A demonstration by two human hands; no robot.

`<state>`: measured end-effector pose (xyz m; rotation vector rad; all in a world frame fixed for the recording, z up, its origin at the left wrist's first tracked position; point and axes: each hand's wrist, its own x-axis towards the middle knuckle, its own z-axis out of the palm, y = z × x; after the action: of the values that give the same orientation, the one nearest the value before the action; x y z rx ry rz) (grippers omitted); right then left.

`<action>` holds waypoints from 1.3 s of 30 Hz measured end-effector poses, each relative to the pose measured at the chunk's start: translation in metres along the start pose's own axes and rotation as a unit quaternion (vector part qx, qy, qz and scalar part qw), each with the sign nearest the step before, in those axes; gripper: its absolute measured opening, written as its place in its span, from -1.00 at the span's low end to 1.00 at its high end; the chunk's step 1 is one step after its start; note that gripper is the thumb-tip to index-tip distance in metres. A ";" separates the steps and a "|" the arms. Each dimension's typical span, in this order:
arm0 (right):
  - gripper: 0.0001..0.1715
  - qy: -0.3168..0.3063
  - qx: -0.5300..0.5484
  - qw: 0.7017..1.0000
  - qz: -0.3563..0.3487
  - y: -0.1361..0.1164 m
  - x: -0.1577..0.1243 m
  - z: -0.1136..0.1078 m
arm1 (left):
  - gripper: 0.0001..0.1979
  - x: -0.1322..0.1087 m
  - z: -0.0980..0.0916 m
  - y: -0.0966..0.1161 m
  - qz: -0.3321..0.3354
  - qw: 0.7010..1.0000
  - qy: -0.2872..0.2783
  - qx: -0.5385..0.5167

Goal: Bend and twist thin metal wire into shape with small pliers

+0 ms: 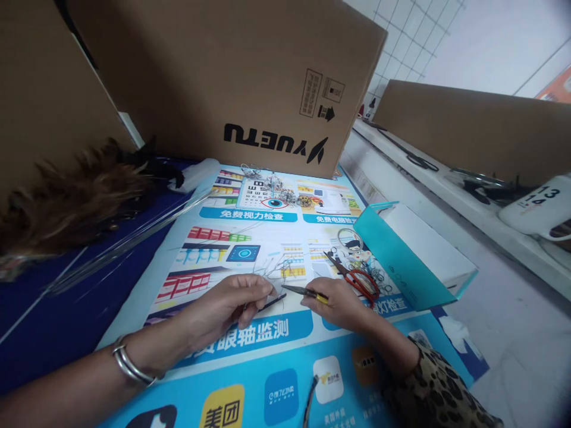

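Observation:
My left hand [232, 303] rests on a printed poster mat [250, 345], fingers pinched on a thin dark wire or rod [271, 303] that sticks out to the right. My right hand [341, 306] is closed on small yellow-handled pliers [306, 291], whose tip points left toward the left fingertips. Fine loose wires [274, 270] lie just beyond both hands. Red-handled scissors [357, 276] lie right behind my right hand. A silver bangle [129, 362] circles my left wrist.
A large cardboard box [232, 77] stands at the back, with a tangle of wire bits [276, 187] before it. A brown feather duster [71, 199] lies at left. A teal-edged open box [414, 261] sits right of the scissors. A white ledge with another cardboard box [482, 128] runs along the right.

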<state>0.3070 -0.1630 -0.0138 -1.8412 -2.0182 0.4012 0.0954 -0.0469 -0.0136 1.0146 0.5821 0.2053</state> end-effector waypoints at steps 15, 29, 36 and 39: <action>-0.78 -0.020 0.000 0.999 0.040 -0.008 -0.002 -0.007 | -0.76 0.003 -0.002 -0.001 0.040 0.998 0.040 0.042; -0.76 -0.028 0.020 0.997 0.063 -0.009 -0.001 -0.006 | -0.80 0.010 -0.012 -0.005 0.027 0.997 0.003 0.072; -0.76 -0.006 -0.006 0.999 0.038 -0.010 -0.003 -0.004 | -0.79 0.012 -0.016 -0.007 0.032 0.996 -0.001 0.089; -0.72 0.012 -0.033 0.999 0.020 -0.012 -0.004 -0.003 | -0.78 0.012 -0.017 -0.005 0.023 0.995 -0.001 0.100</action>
<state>0.2983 -0.1682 -0.0060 -1.9187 -2.0056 0.3257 0.0957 -0.0316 -0.0289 1.2230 0.5860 0.1900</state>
